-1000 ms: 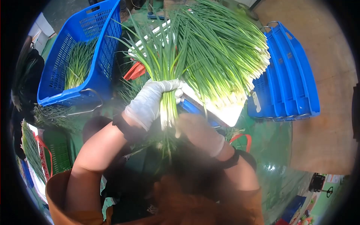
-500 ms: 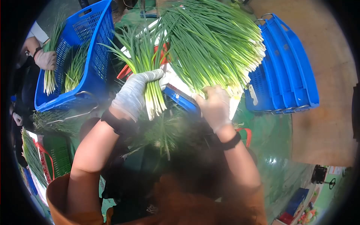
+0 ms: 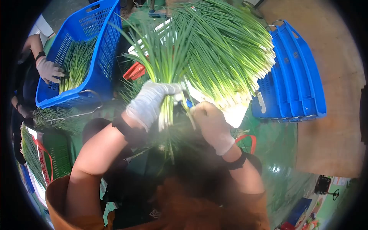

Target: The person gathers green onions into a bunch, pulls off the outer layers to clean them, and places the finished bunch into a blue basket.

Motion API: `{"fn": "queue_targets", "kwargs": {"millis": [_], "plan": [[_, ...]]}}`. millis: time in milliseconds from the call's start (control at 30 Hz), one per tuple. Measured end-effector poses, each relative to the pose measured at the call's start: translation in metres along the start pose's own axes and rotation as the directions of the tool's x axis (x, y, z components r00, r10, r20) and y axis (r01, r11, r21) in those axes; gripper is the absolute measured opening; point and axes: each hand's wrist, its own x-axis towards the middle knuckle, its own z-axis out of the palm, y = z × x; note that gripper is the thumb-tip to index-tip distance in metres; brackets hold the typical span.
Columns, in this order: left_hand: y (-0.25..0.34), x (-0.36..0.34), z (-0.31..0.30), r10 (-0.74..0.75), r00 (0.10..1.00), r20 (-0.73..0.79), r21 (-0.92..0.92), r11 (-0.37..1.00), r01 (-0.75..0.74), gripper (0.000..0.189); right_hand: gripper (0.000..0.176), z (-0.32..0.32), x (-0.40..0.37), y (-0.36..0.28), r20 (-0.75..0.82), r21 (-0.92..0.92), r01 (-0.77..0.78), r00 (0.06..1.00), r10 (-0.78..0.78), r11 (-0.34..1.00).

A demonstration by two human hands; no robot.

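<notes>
My gloved left hand point(image 3: 151, 103) is wrapped round a bunch of green onions point(image 3: 165, 63), leaves fanned upward and pale root ends below the fist. Close to its right, my gloved right hand point(image 3: 210, 124) is closed, with a green onion stalk point(image 3: 190, 115) at its fingertips; part of the grip is hidden. Beyond both hands a large pile of green onions point(image 3: 226, 50) lies on a white board point(image 3: 235, 115), white ends toward the right. Beneath my hands, loose greenery point(image 3: 166, 143) looks blurred.
A blue crate point(image 3: 105, 50) at left holds green onions point(image 3: 78, 63), and a co-worker's gloved hand point(image 3: 50, 71) is over it. Stacked blue crates point(image 3: 295, 73) stand at right beside a brown board point(image 3: 329, 96). A red strap point(image 3: 251, 143) rises near my right wrist.
My left hand has shifted right with the bunch. My right hand has come away from the pile, down and left, with a stalk. The co-worker's hand no longer holds its bunch.
</notes>
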Motion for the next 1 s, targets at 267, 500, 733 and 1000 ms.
{"fn": "queue_targets", "kwargs": {"millis": [267, 500, 733, 1000], "plan": [[0.024, -0.001, -0.009, 0.065, 0.998, 0.007, -0.134, 0.989, -0.064, 0.024, 0.022, -0.016, -0.026, 0.018, 0.677, -0.58, 0.681, 0.708, -0.201, 0.447], [-0.002, -0.009, 0.007, -0.021, 0.961, 0.277, -0.182, 0.98, 0.074, 0.037, 0.018, -0.008, -0.009, -0.025, 0.284, 0.324, -0.076, 0.959, -0.02, 0.943], [0.039, -0.008, -0.003, 0.289, 0.957, 0.009, -0.103, 0.952, -0.287, 0.036, 0.036, -0.095, 0.053, 0.039, -0.46, -0.864, -0.252, 0.746, -0.482, 0.436], [0.004, 0.006, -0.012, -0.144, 0.989, 0.009, -0.107, 0.984, 0.144, 0.021, 0.018, -0.056, 0.038, 0.0, -0.357, -0.255, -0.149, 0.933, 0.05, 0.955]]}}
